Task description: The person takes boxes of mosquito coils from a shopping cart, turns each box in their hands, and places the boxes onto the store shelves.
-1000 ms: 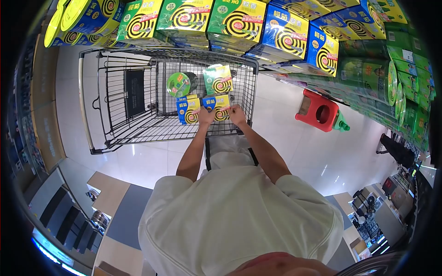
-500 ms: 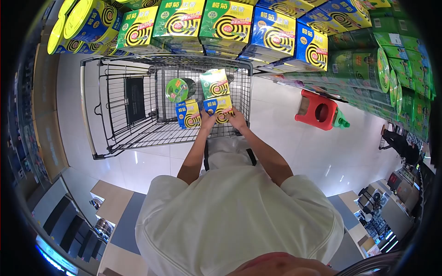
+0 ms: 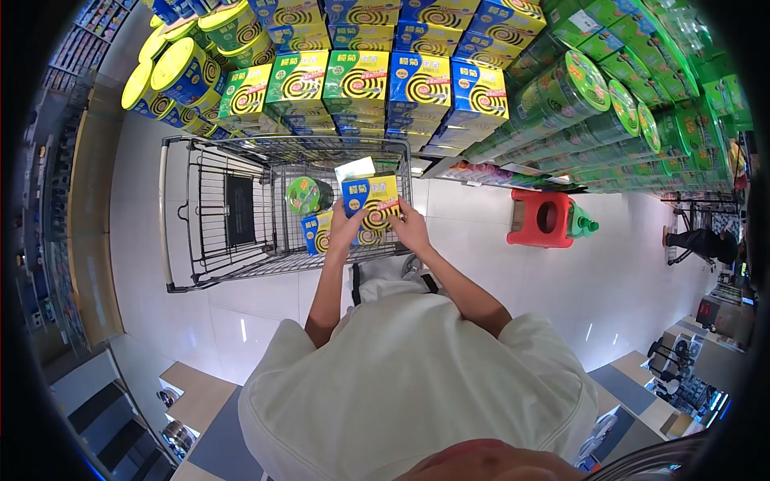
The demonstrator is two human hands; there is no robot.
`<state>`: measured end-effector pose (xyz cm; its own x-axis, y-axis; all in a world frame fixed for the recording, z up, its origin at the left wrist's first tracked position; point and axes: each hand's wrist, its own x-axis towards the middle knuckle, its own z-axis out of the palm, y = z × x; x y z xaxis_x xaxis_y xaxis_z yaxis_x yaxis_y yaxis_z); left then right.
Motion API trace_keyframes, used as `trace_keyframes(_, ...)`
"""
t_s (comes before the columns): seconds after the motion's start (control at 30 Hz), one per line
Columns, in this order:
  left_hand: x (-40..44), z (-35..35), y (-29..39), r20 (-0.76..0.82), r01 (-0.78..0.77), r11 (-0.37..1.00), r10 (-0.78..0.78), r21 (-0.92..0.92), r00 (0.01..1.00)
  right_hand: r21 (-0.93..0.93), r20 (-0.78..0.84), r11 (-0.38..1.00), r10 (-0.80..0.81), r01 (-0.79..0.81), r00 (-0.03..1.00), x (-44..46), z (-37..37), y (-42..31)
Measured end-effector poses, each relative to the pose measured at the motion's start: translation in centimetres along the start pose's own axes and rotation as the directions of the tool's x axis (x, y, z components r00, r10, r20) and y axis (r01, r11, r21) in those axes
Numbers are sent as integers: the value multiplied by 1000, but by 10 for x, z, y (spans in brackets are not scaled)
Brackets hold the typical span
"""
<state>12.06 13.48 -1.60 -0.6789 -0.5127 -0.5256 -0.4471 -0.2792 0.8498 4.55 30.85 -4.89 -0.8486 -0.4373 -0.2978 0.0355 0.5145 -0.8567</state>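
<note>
Between my two hands is a blue and yellow mosquito coil box [image 3: 369, 192], its printed front facing me. My left hand [image 3: 345, 229] grips its left lower corner and my right hand [image 3: 412, 228] the right lower corner. The box is held up over the near end of a wire shopping cart [image 3: 210, 282]. In the cart stand a round green tub [image 3: 305, 196] and another blue and yellow box [image 3: 317, 232], left of my left hand. Behind the held box the pale top of a further box [image 3: 354, 170] shows; the rest of it is hidden.
Stacked mosquito coil boxes [image 3: 419, 86] rise beyond the cart, with lidded tubs [image 3: 180, 70] at their left. Green packs and tubs [image 3: 565, 88] line the right side. A red stool [image 3: 541, 219] with a green bottle [image 3: 584, 223] stands on the floor. A person [image 3: 702, 243] is far right.
Both hands have lifted the blue and yellow box up from inside the cart, so it looks larger and covers more of the box behind. The view has tilted up, showing more of the stacks.
</note>
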Motion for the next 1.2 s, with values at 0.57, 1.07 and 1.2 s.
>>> trace_keyframes(0.57,-127,75,174,113,-776,618,786,-125,608,196,-491,702,-534,685,688,-62,-151,-150)
trace_keyframes(1.07,-244,127,208,2,-908,240,967,-344,255,67,-597,333,-742,941,305,-167,-240,-206)
trace_keyframes(1.2,-265,135,203,-52,-914,138,984,-380,171,84,-639,271,-724,959,261,-184,-248,-207)
